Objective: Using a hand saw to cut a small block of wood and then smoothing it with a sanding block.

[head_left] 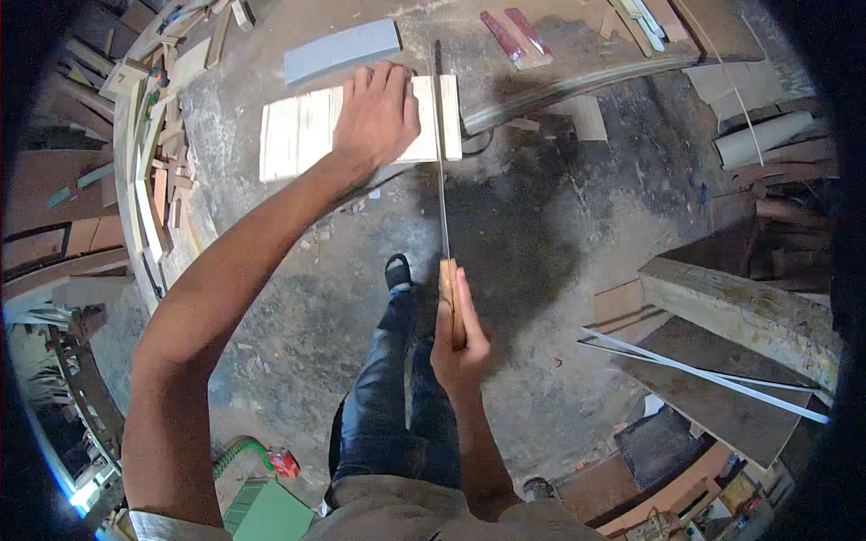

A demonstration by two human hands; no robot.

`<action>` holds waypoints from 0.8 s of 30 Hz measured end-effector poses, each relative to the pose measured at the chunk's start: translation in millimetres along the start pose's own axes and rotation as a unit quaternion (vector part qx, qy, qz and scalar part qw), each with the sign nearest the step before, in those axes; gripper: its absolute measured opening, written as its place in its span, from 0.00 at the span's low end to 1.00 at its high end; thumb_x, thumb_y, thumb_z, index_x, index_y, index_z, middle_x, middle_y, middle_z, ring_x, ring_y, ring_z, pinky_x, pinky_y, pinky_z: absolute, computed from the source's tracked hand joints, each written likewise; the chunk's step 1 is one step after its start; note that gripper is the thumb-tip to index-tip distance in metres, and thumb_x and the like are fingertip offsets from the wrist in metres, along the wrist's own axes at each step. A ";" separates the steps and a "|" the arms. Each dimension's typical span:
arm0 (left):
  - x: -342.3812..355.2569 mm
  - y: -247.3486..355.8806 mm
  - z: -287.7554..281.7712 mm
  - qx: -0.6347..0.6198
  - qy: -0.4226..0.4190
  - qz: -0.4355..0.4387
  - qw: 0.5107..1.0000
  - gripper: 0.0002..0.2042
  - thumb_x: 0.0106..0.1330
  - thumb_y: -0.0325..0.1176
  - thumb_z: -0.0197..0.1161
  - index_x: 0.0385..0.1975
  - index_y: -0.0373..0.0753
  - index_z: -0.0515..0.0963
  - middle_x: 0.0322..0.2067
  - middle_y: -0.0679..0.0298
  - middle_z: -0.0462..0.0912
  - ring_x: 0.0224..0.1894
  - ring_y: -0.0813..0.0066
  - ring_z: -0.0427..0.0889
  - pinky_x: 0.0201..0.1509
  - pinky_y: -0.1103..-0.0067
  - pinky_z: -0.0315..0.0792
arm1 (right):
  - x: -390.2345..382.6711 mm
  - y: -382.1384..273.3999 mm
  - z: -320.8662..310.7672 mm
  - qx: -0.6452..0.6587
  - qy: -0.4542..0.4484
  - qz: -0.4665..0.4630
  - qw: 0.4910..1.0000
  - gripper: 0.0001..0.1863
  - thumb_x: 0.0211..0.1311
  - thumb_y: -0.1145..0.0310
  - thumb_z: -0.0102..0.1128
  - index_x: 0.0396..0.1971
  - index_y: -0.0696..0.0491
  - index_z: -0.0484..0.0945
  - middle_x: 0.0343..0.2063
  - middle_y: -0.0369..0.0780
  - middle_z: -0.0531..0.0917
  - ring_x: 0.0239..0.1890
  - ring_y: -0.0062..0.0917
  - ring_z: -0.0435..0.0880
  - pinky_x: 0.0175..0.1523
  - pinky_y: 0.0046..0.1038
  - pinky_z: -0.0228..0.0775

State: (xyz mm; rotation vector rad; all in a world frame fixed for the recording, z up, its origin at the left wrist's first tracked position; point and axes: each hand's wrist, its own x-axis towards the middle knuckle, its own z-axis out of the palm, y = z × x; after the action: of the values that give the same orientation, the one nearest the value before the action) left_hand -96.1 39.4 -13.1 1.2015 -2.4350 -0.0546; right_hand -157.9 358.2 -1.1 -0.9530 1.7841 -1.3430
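A pale wooden board point(302, 135) lies across the edge of the workbench. My left hand point(374, 122) presses on its top, fingers bent over the far edge and the thumb to the right. In my right hand point(462, 347) is the wooden handle of a handsaw point(444, 212), with the fingers wrapped around it and one finger stretched along its side. The narrow blade runs straight ahead over the board, close to its right end, and its tip reaches past the far edge. How deep the blade sits in the wood I cannot tell.
On the workbench point(244, 117) lie a grey-blue block point(343, 51) behind the board and two red strips point(516, 38) at the right. Wood offcuts point(162, 171) crowd the left. My sandalled foot point(397, 270) stands below. Long white strips point(713, 374) cross a dark panel at right.
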 end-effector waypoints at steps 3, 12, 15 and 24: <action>7.6 -2.5 -1.2 0.001 0.006 -0.025 1.000 0.15 0.75 0.36 0.50 0.52 0.35 0.75 0.50 0.52 0.76 0.51 0.52 0.72 0.60 0.59 0.65 | 17.0 -8.1 4.8 0.010 0.022 -0.025 0.999 0.25 0.78 0.74 0.55 0.71 0.65 0.68 0.69 0.52 0.75 0.70 0.34 0.76 0.71 0.31 0.69; 8.1 -9.9 1.7 -0.014 0.018 0.000 1.000 0.15 0.72 0.37 0.51 0.50 0.34 0.76 0.49 0.51 0.77 0.51 0.51 0.73 0.59 0.58 0.65 | 36.6 -15.4 -0.2 -0.033 -0.007 -0.001 0.999 0.26 0.75 0.73 0.59 0.70 0.60 0.71 0.65 0.48 0.80 0.66 0.31 0.80 0.64 0.28 0.74; 10.8 -4.7 1.7 -0.009 0.027 -0.041 0.999 0.15 0.72 0.36 0.51 0.50 0.34 0.76 0.48 0.52 0.77 0.50 0.51 0.73 0.59 0.59 0.65 | 53.2 -10.6 4.7 -0.012 0.002 -0.024 1.000 0.26 0.76 0.74 0.58 0.71 0.59 0.71 0.66 0.49 0.79 0.66 0.29 0.79 0.65 0.27 0.73; 7.2 -5.9 2.4 -0.012 0.018 -0.033 0.999 0.15 0.71 0.35 0.53 0.53 0.35 0.75 0.48 0.52 0.76 0.52 0.52 0.72 0.58 0.60 0.66 | 57.8 -25.3 18.0 -0.025 0.036 -0.034 0.998 0.25 0.75 0.74 0.58 0.71 0.53 0.73 0.63 0.50 0.81 0.62 0.31 0.84 0.56 0.26 0.78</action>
State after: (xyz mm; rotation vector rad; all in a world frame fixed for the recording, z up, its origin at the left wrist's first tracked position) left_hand -96.5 29.8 -14.0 1.2617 -2.3575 -0.0802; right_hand -166.8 294.9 13.7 -1.0115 1.8618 -1.3970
